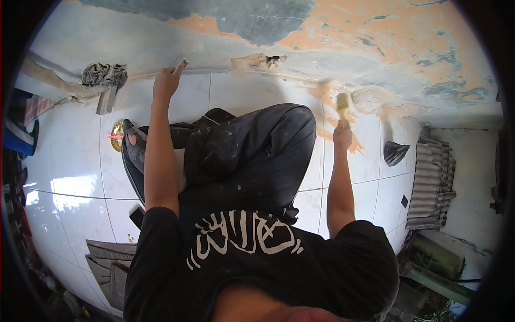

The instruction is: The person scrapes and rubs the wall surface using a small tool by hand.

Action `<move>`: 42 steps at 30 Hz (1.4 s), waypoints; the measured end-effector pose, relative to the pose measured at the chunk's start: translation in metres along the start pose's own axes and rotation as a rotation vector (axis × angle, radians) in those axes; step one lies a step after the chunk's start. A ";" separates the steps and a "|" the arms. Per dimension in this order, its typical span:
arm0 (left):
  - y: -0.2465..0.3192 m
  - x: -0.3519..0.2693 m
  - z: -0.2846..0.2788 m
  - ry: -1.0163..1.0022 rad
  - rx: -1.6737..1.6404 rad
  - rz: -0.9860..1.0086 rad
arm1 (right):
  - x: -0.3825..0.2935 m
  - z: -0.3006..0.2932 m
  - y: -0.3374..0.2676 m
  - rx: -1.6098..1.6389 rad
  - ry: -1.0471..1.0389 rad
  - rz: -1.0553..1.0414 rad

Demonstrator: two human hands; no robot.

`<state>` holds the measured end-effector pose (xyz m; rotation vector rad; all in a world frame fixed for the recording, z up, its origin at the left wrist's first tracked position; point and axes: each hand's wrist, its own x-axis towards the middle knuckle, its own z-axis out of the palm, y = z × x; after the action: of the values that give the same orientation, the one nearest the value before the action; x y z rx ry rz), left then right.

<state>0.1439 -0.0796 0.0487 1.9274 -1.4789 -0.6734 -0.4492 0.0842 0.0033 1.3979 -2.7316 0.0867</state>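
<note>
My right hand (342,135) is closed around the handle of a paintbrush (343,102), its bristles up near the foot of the wall. Orange-tan smears (328,96) spread over the white floor tiles beneath and beside the brush. A pale lump of filler or plaster (368,99) lies at the wall's base, just right of the bristles. My left hand (168,79) is by the wall's lower edge, fingers curled and one digit pointing out; whether it holds something small cannot be told. Between the hands, a broken hollow (263,60) shows low in the wall, which has patchy grey and orange paint.
A grey fibrous bundle (104,75) sits on a block at the left, near a gold-coloured round dish (117,137). A phone (137,217) and cardboard (108,261) lie lower left. Right are a black plastic bag (396,153) and stacked corrugated sheets (430,185). Someone's foot (24,139) shows far left.
</note>
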 end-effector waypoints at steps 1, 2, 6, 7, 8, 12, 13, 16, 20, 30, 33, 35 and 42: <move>0.000 0.001 0.001 0.018 -0.011 0.013 | 0.000 0.002 0.000 -0.081 -0.056 -0.060; -0.002 -0.001 0.002 0.018 -0.011 0.016 | -0.005 0.002 0.005 -0.026 -0.094 -0.054; -0.001 -0.003 -0.006 -0.007 0.018 -0.013 | -0.013 -0.005 -0.011 0.139 0.064 0.060; 0.004 -0.001 0.000 -0.034 0.019 -0.008 | -0.009 0.002 0.003 0.042 0.005 0.017; 0.010 -0.001 0.007 -0.045 0.005 0.001 | -0.005 0.007 0.019 -0.055 -0.055 -0.024; -0.001 -0.003 -0.003 -0.071 0.069 -0.051 | -0.019 0.003 -0.005 0.230 0.105 0.140; 0.005 0.000 0.001 -0.089 0.079 -0.049 | -0.012 0.007 0.007 0.118 0.028 0.099; -0.008 0.001 -0.001 -0.074 0.109 -0.014 | -0.013 0.006 -0.001 0.115 0.028 0.073; -0.013 0.005 0.016 -0.008 0.006 0.064 | -0.002 0.018 0.019 0.042 -0.025 0.026; -0.006 -0.001 0.001 -0.045 0.093 0.025 | 0.042 -0.032 -0.142 0.275 -0.183 -0.425; -0.003 0.000 0.004 -0.083 0.132 -0.008 | 0.068 -0.015 -0.187 0.234 -0.341 -0.663; 0.000 0.000 0.007 -0.100 0.150 -0.049 | 0.079 0.003 -0.198 0.227 -0.404 -0.800; 0.009 0.001 0.007 -0.091 0.178 -0.060 | 0.120 0.052 -0.088 0.098 -0.682 -0.658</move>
<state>0.1332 -0.0832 0.0503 2.1070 -1.5889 -0.6848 -0.4499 -0.0682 -0.0361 2.6765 -2.5203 -0.3604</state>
